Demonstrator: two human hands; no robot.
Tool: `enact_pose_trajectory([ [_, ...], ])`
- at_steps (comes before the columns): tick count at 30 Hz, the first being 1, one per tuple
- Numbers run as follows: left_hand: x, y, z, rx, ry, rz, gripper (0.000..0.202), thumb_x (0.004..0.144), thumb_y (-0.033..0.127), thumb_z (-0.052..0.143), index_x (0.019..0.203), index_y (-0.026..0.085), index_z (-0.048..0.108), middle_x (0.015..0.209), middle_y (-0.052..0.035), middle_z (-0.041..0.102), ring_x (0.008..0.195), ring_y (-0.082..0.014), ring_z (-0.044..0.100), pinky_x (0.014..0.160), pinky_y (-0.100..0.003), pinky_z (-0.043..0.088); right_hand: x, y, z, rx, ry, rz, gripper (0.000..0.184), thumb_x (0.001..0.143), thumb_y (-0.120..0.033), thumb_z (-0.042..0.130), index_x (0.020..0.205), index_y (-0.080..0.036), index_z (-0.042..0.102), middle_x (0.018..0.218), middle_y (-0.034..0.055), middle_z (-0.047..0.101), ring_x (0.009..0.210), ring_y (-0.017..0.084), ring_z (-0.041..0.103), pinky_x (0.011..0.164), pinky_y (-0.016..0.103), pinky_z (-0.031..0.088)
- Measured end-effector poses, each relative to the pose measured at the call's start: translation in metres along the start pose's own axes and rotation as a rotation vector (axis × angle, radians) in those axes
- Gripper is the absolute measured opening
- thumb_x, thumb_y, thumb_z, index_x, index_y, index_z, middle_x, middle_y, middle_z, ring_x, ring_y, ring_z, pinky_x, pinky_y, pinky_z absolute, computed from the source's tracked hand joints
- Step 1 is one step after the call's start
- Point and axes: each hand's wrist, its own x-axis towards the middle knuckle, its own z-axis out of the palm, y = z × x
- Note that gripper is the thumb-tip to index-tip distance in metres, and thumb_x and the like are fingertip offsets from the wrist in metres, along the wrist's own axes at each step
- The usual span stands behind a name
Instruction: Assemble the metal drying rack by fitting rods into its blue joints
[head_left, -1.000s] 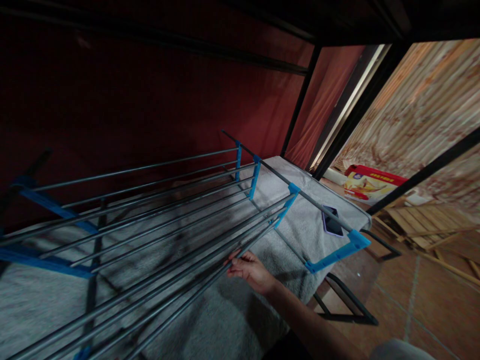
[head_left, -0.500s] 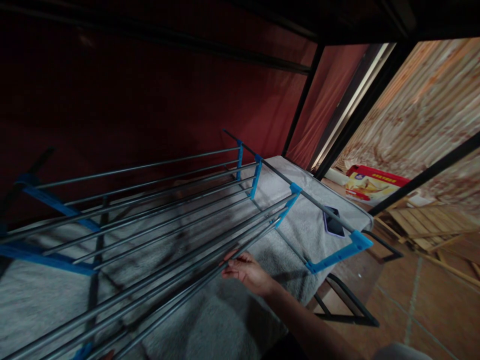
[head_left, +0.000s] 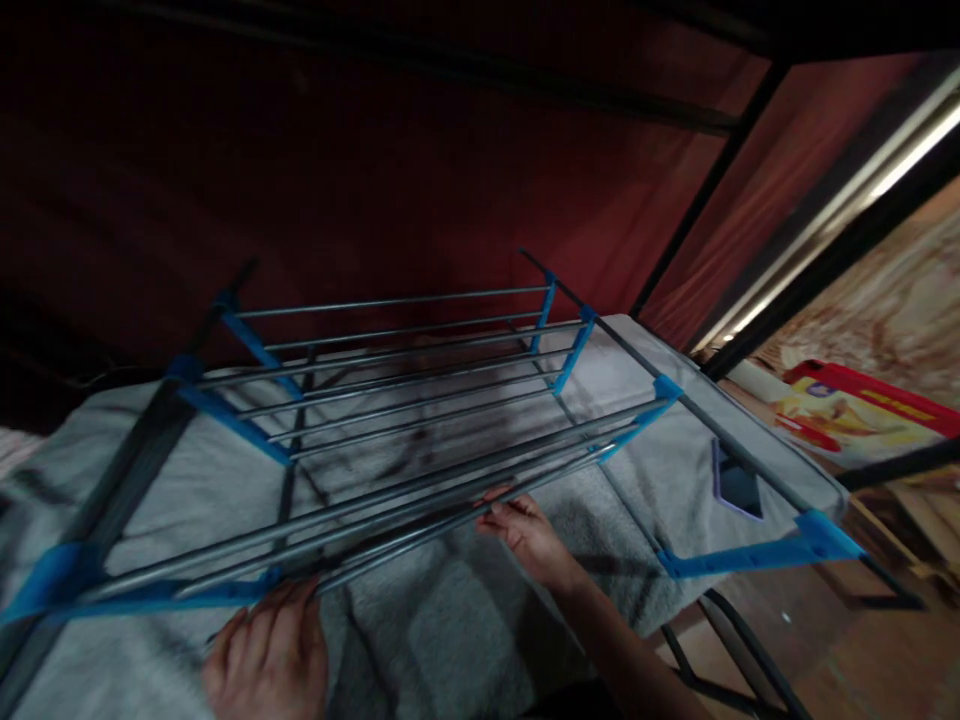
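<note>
A rack of grey metal tubes point(head_left: 390, 490) with blue plastic brackets point(head_left: 232, 597) rests on a grey blanket point(head_left: 450, 640). Its near row of tubes runs slantwise in front of me. My right hand point(head_left: 525, 535) pinches the nearest tube point(head_left: 420, 540) around its middle, fingertips closed on it. At that tube's left end, my left hand point(head_left: 268, 650) is curled over it, back of the hand up, just below the left bracket. A thin dark tip shows left of these fingers. The tube's right end reaches the right bracket point(head_left: 637, 430); whether it is seated there I cannot tell.
A phone point(head_left: 736, 480) lies on the blanket under the rack's right side rail. Dark red cloth point(head_left: 375, 180) hangs behind, framed by black metal bars point(head_left: 705, 190). Beyond the bed's right edge are a red and yellow box point(head_left: 862, 415) and a tiled floor point(head_left: 885, 660).
My view has swung left, so the rack sits further right and its left end shows. My left hand, barely visible before, is now in sight. The right hand keeps its pinch on the tube.
</note>
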Motion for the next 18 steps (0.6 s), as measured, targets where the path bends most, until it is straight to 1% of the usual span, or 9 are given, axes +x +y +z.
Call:
enact_pose_trajectory([
  [1,0.002,0.008,-0.003,0.085,-0.027,0.028,0.028,0.094,0.022,0.055,0.12,0.022,0.065,0.106,-0.0099,0.072,0.099,-0.0298,0.063,0.103,-0.05,0.041,0.0,0.001,-0.001,-0.009,0.011,-0.001,0.037,0.063,-0.04,0.096,0.09,-0.024,0.077,0.09,0.0007,0.076,0.082,0.018,0.072,0.084,0.035,0.057],
  [2,0.005,0.015,-0.005,0.135,-0.027,0.043,0.027,0.094,0.02,0.053,0.118,0.022,0.065,0.106,-0.0094,0.073,0.1,-0.0289,0.064,0.102,-0.049,0.042,-0.001,0.002,-0.003,-0.023,0.019,0.001,0.036,0.063,-0.039,0.095,0.091,-0.024,0.077,0.092,0.0012,0.077,0.082,0.019,0.072,0.084,0.036,0.057],
  [5,0.01,0.026,-0.007,0.196,-0.07,0.019,0.029,0.095,0.014,0.049,0.118,0.022,0.065,0.104,-0.0082,0.074,0.099,-0.0265,0.066,0.104,-0.046,0.043,0.0,0.005,-0.01,-0.092,0.042,-0.001,0.034,0.065,-0.04,0.094,0.091,-0.025,0.078,0.095,0.0028,0.078,0.083,0.02,0.072,0.085,0.038,0.058],
  [8,0.008,0.031,-0.008,0.194,-0.115,-0.046,0.03,0.095,0.011,0.048,0.118,0.021,0.066,0.106,-0.0077,0.074,0.104,-0.0252,0.066,0.108,-0.045,0.041,0.001,0.009,-0.022,-0.142,0.087,-0.018,0.033,0.063,-0.04,0.095,0.088,-0.026,0.078,0.095,0.0027,0.078,0.083,0.021,0.073,0.085,0.04,0.06],
  [12,0.002,0.04,-0.009,0.156,-0.148,-0.126,0.029,0.097,0.009,0.048,0.116,0.021,0.066,0.107,-0.0063,0.075,0.106,-0.0229,0.066,0.11,-0.043,0.041,0.004,0.013,-0.036,-0.165,0.075,-0.026,0.029,0.062,-0.038,0.096,0.084,-0.028,0.079,0.094,0.0027,0.079,0.085,0.022,0.075,0.086,0.041,0.061],
  [15,0.0,0.044,-0.009,0.131,-0.139,-0.153,0.028,0.097,0.009,0.049,0.115,0.021,0.067,0.107,-0.0057,0.075,0.108,-0.0224,0.066,0.11,-0.044,0.042,0.004,0.012,-0.041,-0.184,0.073,-0.023,0.028,0.062,-0.037,0.097,0.082,-0.029,0.079,0.092,0.0025,0.08,0.082,0.021,0.076,0.084,0.039,0.063],
  [18,0.0,0.044,-0.009,0.126,-0.126,-0.159,0.029,0.096,0.009,0.05,0.115,0.02,0.068,0.11,-0.006,0.075,0.111,-0.0229,0.065,0.111,-0.045,0.042,0.003,0.009,-0.04,-0.182,0.075,-0.019,0.026,0.062,-0.036,0.097,0.079,-0.028,0.078,0.095,0.0014,0.08,0.082,0.02,0.076,0.083,0.037,0.063],
])
